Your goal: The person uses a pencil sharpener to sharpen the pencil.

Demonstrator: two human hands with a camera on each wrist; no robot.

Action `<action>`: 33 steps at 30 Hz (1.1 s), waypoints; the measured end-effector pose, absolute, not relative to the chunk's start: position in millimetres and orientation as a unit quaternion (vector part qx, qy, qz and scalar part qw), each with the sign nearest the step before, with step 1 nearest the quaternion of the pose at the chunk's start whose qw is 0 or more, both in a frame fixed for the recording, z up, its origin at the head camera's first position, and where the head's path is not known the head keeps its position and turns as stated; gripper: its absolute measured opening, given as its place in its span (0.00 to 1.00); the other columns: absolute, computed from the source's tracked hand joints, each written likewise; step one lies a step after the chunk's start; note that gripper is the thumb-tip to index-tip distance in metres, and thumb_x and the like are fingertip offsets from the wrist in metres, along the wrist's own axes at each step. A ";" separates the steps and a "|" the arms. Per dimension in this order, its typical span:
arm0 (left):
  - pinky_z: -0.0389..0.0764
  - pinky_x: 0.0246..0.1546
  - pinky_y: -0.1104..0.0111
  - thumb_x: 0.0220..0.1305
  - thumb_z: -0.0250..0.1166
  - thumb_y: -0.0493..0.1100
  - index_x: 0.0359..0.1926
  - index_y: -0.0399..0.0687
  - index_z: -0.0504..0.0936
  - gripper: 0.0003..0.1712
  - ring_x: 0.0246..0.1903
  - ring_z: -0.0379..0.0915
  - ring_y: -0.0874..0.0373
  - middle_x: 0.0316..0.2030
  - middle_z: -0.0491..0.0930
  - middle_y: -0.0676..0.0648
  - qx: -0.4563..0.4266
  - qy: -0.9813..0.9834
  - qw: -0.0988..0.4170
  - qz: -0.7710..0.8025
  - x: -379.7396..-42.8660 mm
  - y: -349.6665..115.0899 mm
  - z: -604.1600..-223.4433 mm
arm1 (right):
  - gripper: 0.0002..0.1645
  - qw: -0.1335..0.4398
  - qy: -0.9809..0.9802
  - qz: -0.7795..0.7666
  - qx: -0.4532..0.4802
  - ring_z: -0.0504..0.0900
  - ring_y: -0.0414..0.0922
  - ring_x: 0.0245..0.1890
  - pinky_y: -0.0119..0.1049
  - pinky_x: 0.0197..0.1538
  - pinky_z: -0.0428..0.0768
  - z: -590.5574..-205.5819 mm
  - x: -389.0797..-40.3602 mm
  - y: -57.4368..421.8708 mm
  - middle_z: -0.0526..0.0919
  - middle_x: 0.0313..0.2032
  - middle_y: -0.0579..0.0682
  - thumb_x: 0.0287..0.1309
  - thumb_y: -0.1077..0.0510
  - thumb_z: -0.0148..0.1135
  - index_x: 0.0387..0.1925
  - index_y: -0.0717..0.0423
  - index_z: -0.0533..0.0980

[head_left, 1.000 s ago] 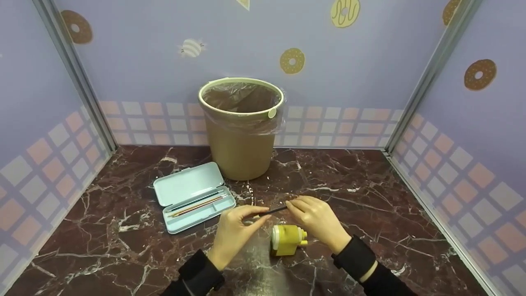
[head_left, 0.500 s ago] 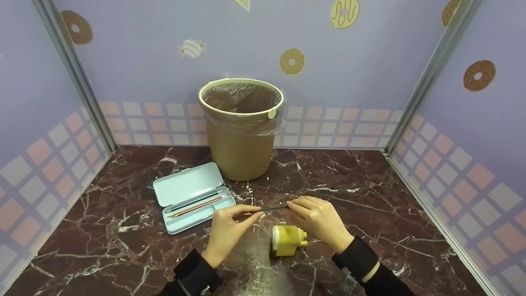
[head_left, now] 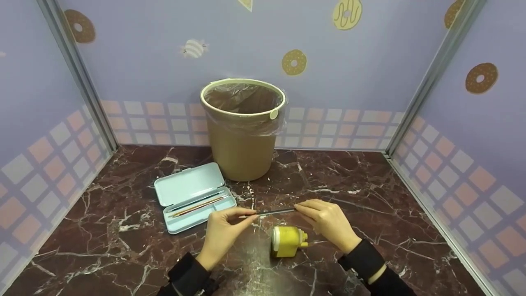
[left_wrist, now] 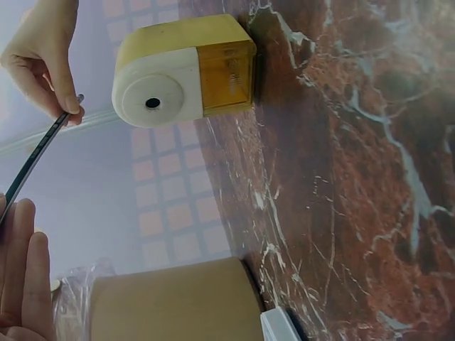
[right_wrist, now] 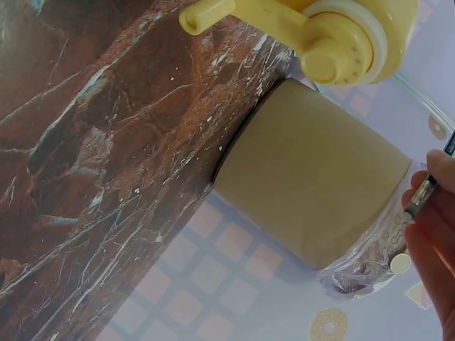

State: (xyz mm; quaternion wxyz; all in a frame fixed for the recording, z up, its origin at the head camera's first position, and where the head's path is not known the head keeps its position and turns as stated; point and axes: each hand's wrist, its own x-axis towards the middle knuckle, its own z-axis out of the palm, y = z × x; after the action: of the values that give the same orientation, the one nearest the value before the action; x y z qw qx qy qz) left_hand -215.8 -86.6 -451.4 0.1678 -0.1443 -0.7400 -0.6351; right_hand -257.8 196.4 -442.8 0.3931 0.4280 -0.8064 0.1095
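A dark pencil (head_left: 275, 211) spans the space between both hands above the table. My left hand (head_left: 224, 232) pinches one end between thumb and fingers. At the other end, my right hand (head_left: 328, 222) pinches the pencil near its tip. The left wrist view shows the pencil (left_wrist: 39, 153) slanting between the two hands. Just below it stands a yellow pencil sharpener (head_left: 286, 242); its white face with a round dark hole (left_wrist: 152, 103) and its crank (right_wrist: 270, 21) show in the wrist views. No hand touches the sharpener.
A light blue pencil case (head_left: 189, 187) lies open at the left with several pencils (head_left: 197, 205) inside. Behind it stands a tan bin (head_left: 242, 148) with a clear liner. Small pale bits are scattered over the dark marble table (head_left: 349, 176). Patterned walls enclose three sides.
My left hand has moved a little left and the right hand slightly right, so more of the pencil shows between them. The sharpener and case stay put.
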 end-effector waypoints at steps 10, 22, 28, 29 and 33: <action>0.87 0.39 0.74 0.53 0.78 0.37 0.40 0.49 0.91 0.11 0.35 0.88 0.67 0.39 0.92 0.44 -0.124 -0.763 0.155 -0.616 -214.6 -118.7 -449.7 | 0.17 0.395 -0.804 0.112 0.430 0.88 0.40 0.34 0.30 0.37 0.85 -450.3 -260.6 193.6 0.90 0.35 0.46 0.42 0.66 0.80 0.39 0.55 0.88; 0.83 0.57 0.51 0.51 0.80 0.41 0.54 0.39 0.86 0.28 0.50 0.86 0.41 0.49 0.89 0.37 -0.034 -0.892 0.196 -0.406 -219.9 -204.2 -458.1 | 0.18 0.375 -0.823 0.093 0.416 0.89 0.42 0.34 0.31 0.37 0.86 -454.9 -266.9 200.8 0.91 0.36 0.48 0.41 0.64 0.80 0.40 0.57 0.89; 0.71 0.66 0.38 0.51 0.80 0.52 0.68 0.29 0.70 0.50 0.65 0.70 0.27 0.66 0.71 0.24 -0.012 -0.947 0.094 -0.308 -221.0 -240.7 -464.1 | 0.16 0.377 -0.828 0.084 0.407 0.89 0.42 0.33 0.31 0.36 0.86 -457.7 -270.6 202.1 0.91 0.34 0.48 0.43 0.63 0.80 0.39 0.57 0.89; 0.70 0.67 0.37 0.51 0.80 0.53 0.68 0.28 0.68 0.52 0.65 0.68 0.26 0.67 0.70 0.23 -0.010 -0.950 0.083 -0.299 -222.0 -244.8 -465.3 | 0.16 0.377 -0.827 0.085 0.408 0.89 0.42 0.33 0.31 0.36 0.86 -458.3 -271.4 202.2 0.91 0.34 0.49 0.43 0.63 0.80 0.38 0.57 0.89; 0.68 0.68 0.36 0.49 0.81 0.53 0.68 0.23 0.66 0.56 0.65 0.67 0.24 0.66 0.69 0.21 -0.002 -0.957 0.065 -0.284 -227.9 -256.1 -470.9 | 0.15 0.381 -0.823 0.087 0.412 0.88 0.42 0.32 0.31 0.35 0.86 -459.5 -274.0 202.3 0.91 0.33 0.49 0.42 0.64 0.81 0.37 0.57 0.89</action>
State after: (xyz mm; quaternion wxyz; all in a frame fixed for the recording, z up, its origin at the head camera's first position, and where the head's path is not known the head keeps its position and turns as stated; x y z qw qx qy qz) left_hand -227.9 -256.1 -470.9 0.0645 -0.0018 -0.9567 -0.2838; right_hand -274.0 202.3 -459.5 0.3806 0.4124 -0.8231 0.0871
